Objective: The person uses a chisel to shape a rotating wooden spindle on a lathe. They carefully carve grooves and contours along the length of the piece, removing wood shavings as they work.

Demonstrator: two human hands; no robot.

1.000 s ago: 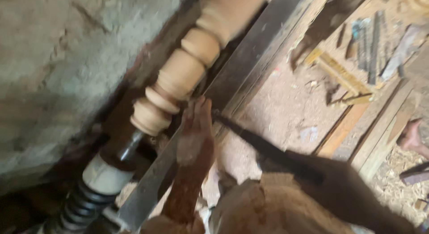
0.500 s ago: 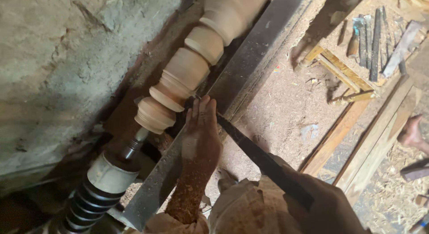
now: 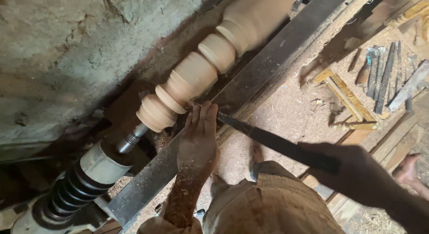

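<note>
Seen from above, a pale turned wooden post sits on a lathe at centre frame, being shaped: the left hand presses a long dark chisel onto the metal rest bar while the right hand grips its handle, and steady pressure seems needed next.

Pale tan wooden spindle, ringed with fine grooves; dark grey steel rail; black chisel; reddish-brown sawdust floor.

Wore dusty tan-brown trousers; bare forearms, left hand and arm thickly coated in fine reddish sawdust.
</note>
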